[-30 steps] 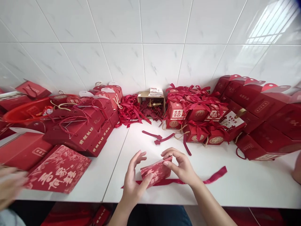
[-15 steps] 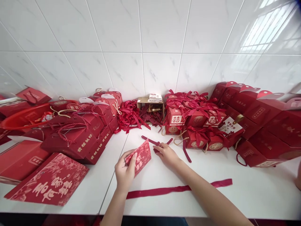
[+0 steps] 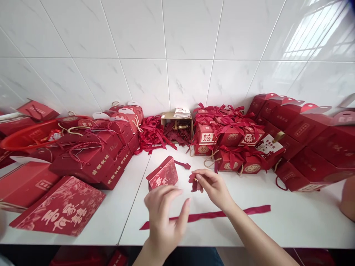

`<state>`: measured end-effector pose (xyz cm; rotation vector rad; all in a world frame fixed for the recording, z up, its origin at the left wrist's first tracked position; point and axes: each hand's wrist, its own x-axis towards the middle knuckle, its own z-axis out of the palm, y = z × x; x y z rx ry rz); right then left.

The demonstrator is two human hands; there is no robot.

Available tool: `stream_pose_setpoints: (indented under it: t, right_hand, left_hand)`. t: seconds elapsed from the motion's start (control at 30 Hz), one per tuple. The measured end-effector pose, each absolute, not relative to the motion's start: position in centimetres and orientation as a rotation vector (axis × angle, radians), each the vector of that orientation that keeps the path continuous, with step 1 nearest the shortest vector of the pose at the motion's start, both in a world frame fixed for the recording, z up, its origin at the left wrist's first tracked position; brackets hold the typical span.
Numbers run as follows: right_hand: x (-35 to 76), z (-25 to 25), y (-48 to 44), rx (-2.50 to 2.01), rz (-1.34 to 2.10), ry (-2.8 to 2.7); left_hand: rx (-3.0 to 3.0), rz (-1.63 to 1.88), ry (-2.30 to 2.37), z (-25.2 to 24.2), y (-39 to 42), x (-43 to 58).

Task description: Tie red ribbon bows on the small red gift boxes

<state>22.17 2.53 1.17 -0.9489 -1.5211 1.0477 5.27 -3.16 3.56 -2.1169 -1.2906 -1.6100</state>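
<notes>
My right hand [image 3: 212, 186] pinches a small dark red strap [image 3: 193, 183] with a gold-coloured bit at its end, above the white table. My left hand [image 3: 166, 214] is open, fingers apart and slightly blurred, with nothing in it. Just beyond it a small red printed gift box [image 3: 166, 171] stands on the table, its lower part hidden by my fingers. Behind the box lies another dark red strap [image 3: 181, 164]. A dark red ribbon [image 3: 205, 217] stretches flat across the table nearer to me, passing behind my left hand and right forearm.
Ribbon-tied boxes [image 3: 231, 138] and stacked larger boxes [image 3: 307, 136] stand on the right. An open carton [image 3: 163, 121] with straps and a heap of ribbons [image 3: 152, 133] sit by the wall. Red bags [image 3: 95, 159] and a flat printed box [image 3: 59, 210] lie left. Another person's arm [image 3: 348, 199] shows at the right edge.
My left hand has let go of the small gift box, which now stands on the table, and opened nearer to me. My right hand has lifted a strap off the table.
</notes>
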Motion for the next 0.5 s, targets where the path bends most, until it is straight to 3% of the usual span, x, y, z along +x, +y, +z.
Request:
stream_pose_setpoints:
  t: [0.17,0.5]
  right_hand:
    - [21.9,3.6,-2.1,-0.690,1.132,-1.467]
    - [22.3,3.0,-3.6,-0.613,1.064,-1.531]
  left_hand:
    - [-2.289,-1.759,-1.411,3.8,-3.5,7.0]
    - [-2.517,-2.000,-1.355,3.7,-5.7,6.2]
